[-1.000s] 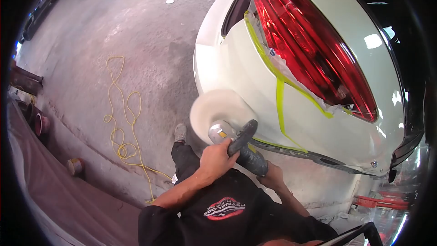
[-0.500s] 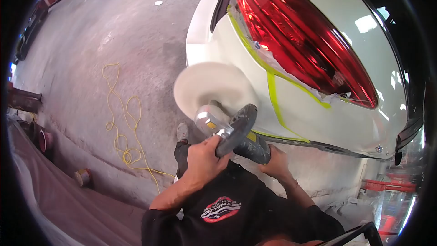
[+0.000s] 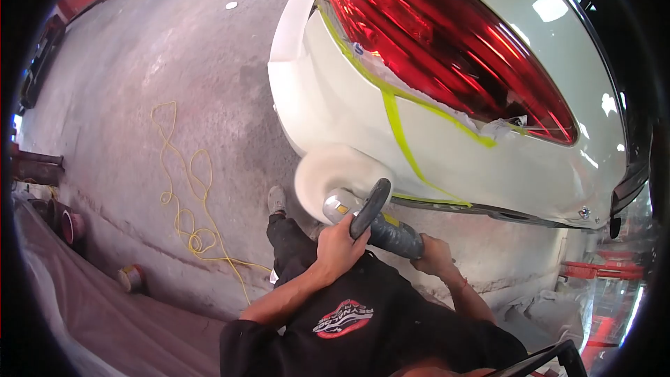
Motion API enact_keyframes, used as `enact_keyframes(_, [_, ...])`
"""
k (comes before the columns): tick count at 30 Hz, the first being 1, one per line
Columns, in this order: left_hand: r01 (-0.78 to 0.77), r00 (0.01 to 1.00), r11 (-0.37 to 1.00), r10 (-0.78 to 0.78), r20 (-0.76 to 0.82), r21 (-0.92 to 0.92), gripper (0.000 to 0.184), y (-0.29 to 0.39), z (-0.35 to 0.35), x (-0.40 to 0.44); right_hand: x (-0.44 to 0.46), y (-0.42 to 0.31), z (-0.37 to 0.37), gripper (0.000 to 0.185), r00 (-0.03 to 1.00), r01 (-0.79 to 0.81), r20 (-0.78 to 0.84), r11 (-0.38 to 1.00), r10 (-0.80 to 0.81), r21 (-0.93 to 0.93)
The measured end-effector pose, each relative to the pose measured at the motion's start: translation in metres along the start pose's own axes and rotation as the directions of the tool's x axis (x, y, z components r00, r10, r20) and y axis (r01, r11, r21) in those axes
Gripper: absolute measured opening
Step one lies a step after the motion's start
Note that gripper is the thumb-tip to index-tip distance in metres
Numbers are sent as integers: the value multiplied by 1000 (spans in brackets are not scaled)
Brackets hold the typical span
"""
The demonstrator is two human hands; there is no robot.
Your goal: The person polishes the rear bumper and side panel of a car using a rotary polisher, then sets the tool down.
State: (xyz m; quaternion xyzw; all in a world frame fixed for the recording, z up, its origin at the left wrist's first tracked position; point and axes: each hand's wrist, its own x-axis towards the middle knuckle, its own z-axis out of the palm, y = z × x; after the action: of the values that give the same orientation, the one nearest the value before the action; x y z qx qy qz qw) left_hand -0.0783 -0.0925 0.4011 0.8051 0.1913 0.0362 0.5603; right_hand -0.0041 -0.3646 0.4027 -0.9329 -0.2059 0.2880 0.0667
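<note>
A rotary polisher (image 3: 398, 235) with a black loop handle (image 3: 372, 207) is held in front of my body. My left hand (image 3: 339, 246) is closed around the loop handle. Around the rear end of the polisher's body, my right hand (image 3: 434, 255) is closed, its fingers partly hidden. The round white pad (image 3: 335, 173) looks blurred and lies at the lower edge of the white car bumper (image 3: 349, 115). Yellow-green tape (image 3: 398, 129) runs down the bumper and along the red tail light (image 3: 447, 42), with crumpled masking film beside the light.
A yellow cord (image 3: 204, 199) lies in loops on the concrete floor (image 3: 118, 112). At the lower left are a draped sheet (image 3: 118, 307), a small can (image 3: 130, 278) and a pinkish bucket (image 3: 72, 226). A red metal frame (image 3: 604, 270) stands at the right.
The polisher and both hands first moved up the bumper, then back down to its lower edge. The view has shifted, so the car appears farther left.
</note>
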Motion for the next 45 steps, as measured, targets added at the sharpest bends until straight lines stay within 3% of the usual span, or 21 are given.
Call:
enact_keyframes(5, [41, 999, 999, -41, 32, -10, 26, 6, 16, -7, -13, 19, 4, 44, 1000, -15, 15, 1000, 15, 21])
enact_keyframes(10, [-144, 984, 989, 140, 113, 29, 29, 34, 8, -22, -35, 16, -7, 44, 992, -45, -115, 997, 52, 60])
enact_keyframes(14, [-291, 956, 954, 288, 59, 71, 27, 47, 3, -28, -38, 24, 7, 46, 957, -20, -286, 996, 43, 84])
enact_keyframes(18, [-336, 941, 939, 332, 61, 75, 28, 35, 8, -26, -31, 35, 23, 47, 930, 7, -365, 996, 28, 94])
enact_keyframes(27, [-47, 993, 985, 29, 116, 164, 30, 12, 8, -3, -15, 15, 31, 49, 998, -65, 22, 993, 63, 101])
enact_keyframes(33, [-6, 998, 981, -6, 59, 192, 28, 22, -16, 1, -12, -13, 21, 53, 999, -53, 6, 988, 53, 145])
enact_keyframes(36, [-61, 998, 979, 55, 31, 196, 27, 29, -36, -1, -7, -28, 20, 52, 994, -16, -101, 986, 33, 167])
enact_keyframes(38, [-187, 981, 961, 193, -12, 204, 28, 32, -48, -6, -6, -33, 21, 52, 989, 12, -147, 981, 16, 192])
enact_keyframes(39, [-185, 982, 961, 191, -9, 204, 28, 27, -53, -5, -7, -37, 22, 53, 981, 41, -193, 976, 1, 213])
enact_keyframes(41, [-336, 942, 927, 329, 69, 168, 30, 17, -61, -2, -8, -48, 24, 53, 977, -20, -206, 981, 60, 190])
enact_keyframes(43, [-348, 937, 927, 340, 80, 140, 30, 6, -69, 6, -5, -57, 27, 52, 966, -86, -228, 982, 124, 169])
enact_keyframes(45, [-357, 933, 927, 347, 94, 115, 31, -3, -78, 15, 2, -60, 32, 51, 941, 11, -335, 983, 52, 183])
